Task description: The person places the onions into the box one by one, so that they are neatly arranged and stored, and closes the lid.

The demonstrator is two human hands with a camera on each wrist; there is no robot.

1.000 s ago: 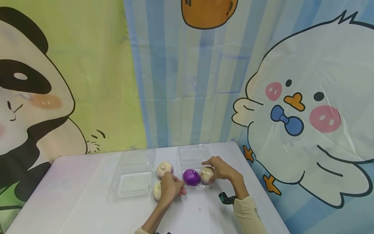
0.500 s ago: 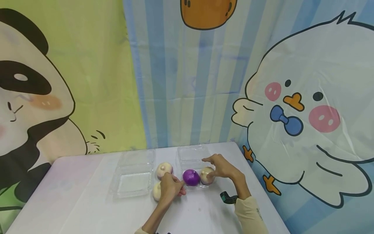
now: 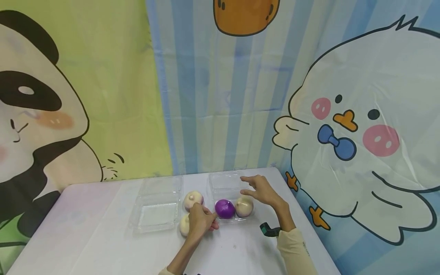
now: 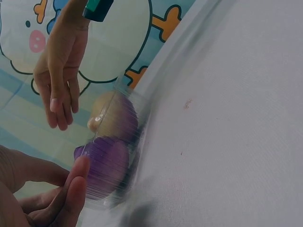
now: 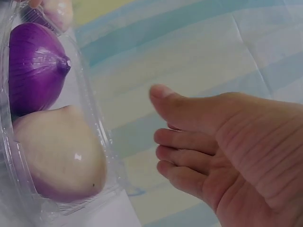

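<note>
A purple onion (image 3: 225,209) and a cream-and-purple turnip-like vegetable (image 3: 244,206) sit side by side in the base of a clear plastic clamshell box (image 5: 102,135), whose lid is folded back. My left hand (image 3: 202,218) pinches the box's left rim between thumb and fingers, beside the onion. Up and to the right of the turnip-like vegetable is my right hand (image 3: 264,190), its thumb and fingers apart and holding nothing. Two more pale round vegetables stand by my left hand, one behind it (image 3: 193,199) and one partly hidden by the wrist (image 3: 184,225).
To the left lies a second clear clamshell box (image 3: 159,215) with its lid open. All of it rests on a white table (image 3: 103,236). Behind the table hangs a cartoon-printed curtain (image 3: 220,95).
My right hand has let go of the turnip-like vegetable in the box and lifted up off it. The left hand has stayed in place at the rim.
</note>
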